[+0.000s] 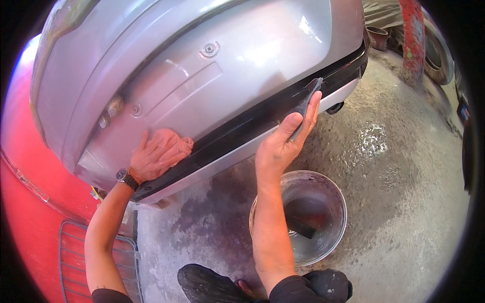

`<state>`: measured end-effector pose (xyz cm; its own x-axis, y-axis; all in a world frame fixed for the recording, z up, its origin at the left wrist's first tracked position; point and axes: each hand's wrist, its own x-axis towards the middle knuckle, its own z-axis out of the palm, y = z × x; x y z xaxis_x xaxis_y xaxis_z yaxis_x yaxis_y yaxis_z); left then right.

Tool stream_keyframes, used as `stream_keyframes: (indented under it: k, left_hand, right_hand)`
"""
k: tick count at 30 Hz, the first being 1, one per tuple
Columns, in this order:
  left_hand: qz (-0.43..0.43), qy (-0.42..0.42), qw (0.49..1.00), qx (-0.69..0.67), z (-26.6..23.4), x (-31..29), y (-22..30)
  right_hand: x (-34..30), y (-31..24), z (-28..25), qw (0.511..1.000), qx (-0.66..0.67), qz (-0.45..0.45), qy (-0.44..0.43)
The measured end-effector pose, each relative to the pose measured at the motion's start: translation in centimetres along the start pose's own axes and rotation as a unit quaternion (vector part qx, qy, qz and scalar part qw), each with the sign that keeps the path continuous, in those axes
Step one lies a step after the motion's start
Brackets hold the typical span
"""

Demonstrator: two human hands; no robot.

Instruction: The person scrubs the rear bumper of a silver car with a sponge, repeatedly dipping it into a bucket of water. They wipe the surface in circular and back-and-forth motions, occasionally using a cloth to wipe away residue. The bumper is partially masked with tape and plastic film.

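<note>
We are crouched behind a silver car bumper (202, 76), looking down at our two bare hands on it. Our right hand (283, 144) is raised to the black trim strip (262, 118) that runs along the bumper's lower edge. Its grip is closed flat on a dark sheet of sandpaper (308, 98), fingers stretched along the sheet and pressing it against the strip. The sheet's long axis runs up and to the right, following the strip, so the untouched stretch of strip lies either further right toward the bumper corner or back down to the left toward our other hand.

Our left hand (151, 159), with a wristwatch (122, 175) on it, lies well to the left on the same lower edge. Its grip is closed over a pinkish cloth (174, 146) bunched against the paint just above the strip.

On the wet concrete floor (394, 202) below the right forearm stands a clear plastic bucket (333, 197) of water with a dark piece lying in it. A red car body (25, 212) and a wire rack (76, 252) fill the left. Nothing stands between either hand and the strip.
</note>
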<state>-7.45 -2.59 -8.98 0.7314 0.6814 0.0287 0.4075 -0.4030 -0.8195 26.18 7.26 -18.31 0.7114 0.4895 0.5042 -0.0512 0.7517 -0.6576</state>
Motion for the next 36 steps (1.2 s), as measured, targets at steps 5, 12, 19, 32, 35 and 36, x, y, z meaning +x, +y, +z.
stream_keyframes:
  k: [5,12,19,32,35,36]
  left_hand:
    - [-0.008,-0.010,1.000,-0.012,-1.0,1.3,-0.1]
    - [-0.009,0.003,1.000,-0.007,-0.5,0.3,0.2]
    - [-0.059,0.053,0.996,-0.036,-0.5,0.0,0.2]
    - [-0.199,0.315,0.912,-0.169,0.0,2.0,2.9]
    - [-0.200,0.333,0.866,-0.314,0.1,2.3,6.4]
    - [-0.223,0.334,0.852,-0.337,-0.7,2.6,8.7]
  right_hand:
    - [-2.8,0.3,4.2,0.991,-0.130,-0.029,0.016]
    - [-6.7,-1.4,5.7,0.990,0.051,0.122,-0.052]
    - [-9.9,-4.3,-0.6,0.934,0.125,0.309,-0.129]
    - [-0.6,4.7,5.5,0.912,-0.283,-0.195,-0.222]
    - [-6.6,2.8,4.3,0.786,-0.233,-0.319,-0.475]
    - [-5.2,3.8,3.7,0.777,-0.264,-0.348,-0.454]
